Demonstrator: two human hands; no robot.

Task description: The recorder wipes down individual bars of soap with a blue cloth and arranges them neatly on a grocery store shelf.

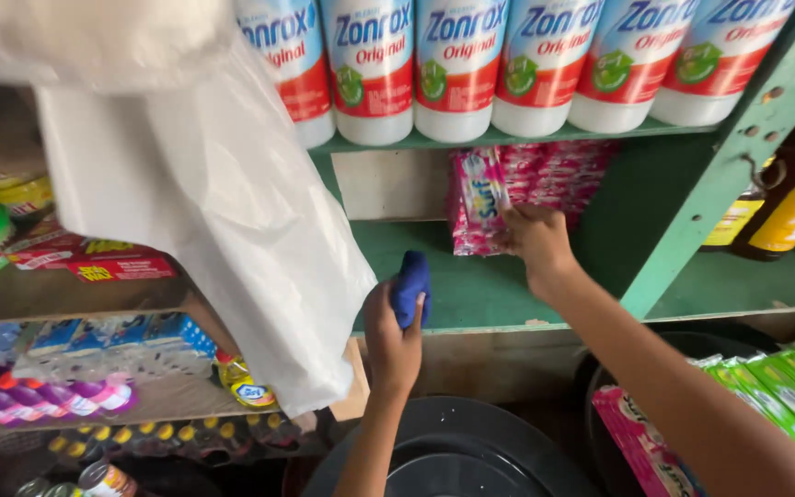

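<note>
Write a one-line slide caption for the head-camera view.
Left hand holds a blue cloth over the green shelf while the right hand grips pink sachet packs.

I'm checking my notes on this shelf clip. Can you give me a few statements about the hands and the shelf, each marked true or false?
1. The left hand holds a blue cloth. True.
2. The right hand touches the pink sachet packs. True.
3. The white bottles stand below the sachets. False: they stand on the shelf above.
4. The green shelf under the hands is piled full. False: much of its board shows bare.
5. A white plastic bag hangs at left. True.
</note>
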